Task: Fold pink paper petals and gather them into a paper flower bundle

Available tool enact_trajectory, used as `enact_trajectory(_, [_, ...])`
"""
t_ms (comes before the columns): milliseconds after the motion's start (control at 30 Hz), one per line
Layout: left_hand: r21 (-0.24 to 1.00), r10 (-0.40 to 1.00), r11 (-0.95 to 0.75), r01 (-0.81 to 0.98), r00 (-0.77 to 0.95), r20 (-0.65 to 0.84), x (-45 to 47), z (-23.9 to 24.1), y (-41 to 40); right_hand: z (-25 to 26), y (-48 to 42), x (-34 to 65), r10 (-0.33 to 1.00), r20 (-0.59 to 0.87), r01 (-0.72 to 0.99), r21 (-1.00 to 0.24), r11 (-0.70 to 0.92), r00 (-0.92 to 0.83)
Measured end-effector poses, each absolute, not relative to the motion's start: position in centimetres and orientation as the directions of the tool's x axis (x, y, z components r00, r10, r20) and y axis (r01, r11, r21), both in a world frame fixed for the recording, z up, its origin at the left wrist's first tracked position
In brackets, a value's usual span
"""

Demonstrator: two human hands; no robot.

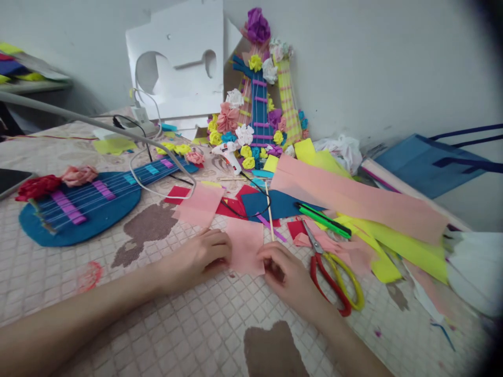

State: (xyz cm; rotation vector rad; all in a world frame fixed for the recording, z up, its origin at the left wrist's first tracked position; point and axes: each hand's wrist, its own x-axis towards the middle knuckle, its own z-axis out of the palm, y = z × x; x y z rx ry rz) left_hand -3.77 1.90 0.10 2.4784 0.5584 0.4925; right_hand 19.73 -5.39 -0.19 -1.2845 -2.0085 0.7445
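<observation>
**Pink paper square (245,238), lying on a counter (188,335) between two bare hands**

Left hand (206,254): fingers curled down, gripping the square's left edge.
Right hand (283,269): fingers bent, thumb and forefinger gripping the right edge.
One thin wooden stick (270,220), its lower end just above the right hand's fingers.
One pair of scissors (317,246), blades partly apart, one red and one yellow handle; right of the right hand.
One green cutter (325,220), beyond the scissors.
One second pink paper piece (202,204), beyond the left hand.
One dark blue paper piece (255,207), beyond the square, with red scraps beside it.
One long pink strip (361,201), lying over yellow paper (416,254), to the right.
One white glue gun (228,157), farther back.
One blue guitar shape (118,201), flat on the left, strung; a red flower (39,187) and a pink flower (79,175) at its left end.
Guitar shapes in blue, yellow and pink, upright at the wall among paper flowers.
One white board (176,42), with cut-out openings, upright behind.
</observation>
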Motion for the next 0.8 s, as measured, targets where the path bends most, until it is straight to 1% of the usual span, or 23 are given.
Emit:
enact_trajectory(200, [0.695,0.450,-0.685,0.218,0.877,0.169,-4.3,0.5,3.1,0.4,-5.2,20.2,0.921,0.169,0.579,-0.734,0.355,-0.351])
enact_trajectory(333, [0.730,0.458,-0.654,0.196,0.871,0.176,-4.1,0.8,3.6,0.4,-4.9,20.0,0.924,0.176,0.586,-0.729,0.354,-0.339])
enact_trajectory(467, [0.728,0.541,-0.635,0.258,0.822,0.180,-3.0,0.6,3.0,0.2,-4.6,19.1,0.935,0.182,0.618,-0.709,0.340,-0.305])
enact_trajectory(567, [0.704,0.604,-0.639,0.309,0.769,0.211,-2.1,0.3,2.5,0.0,-4.5,18.5,0.936,0.191,0.653,-0.675,0.343,-0.294])
enact_trajectory(800, [0.645,0.672,-0.652,0.398,0.698,0.249,-1.1,-0.5,1.9,-0.5,-4.3,18.0,0.948,0.196,0.690,-0.651,0.316,-0.249])
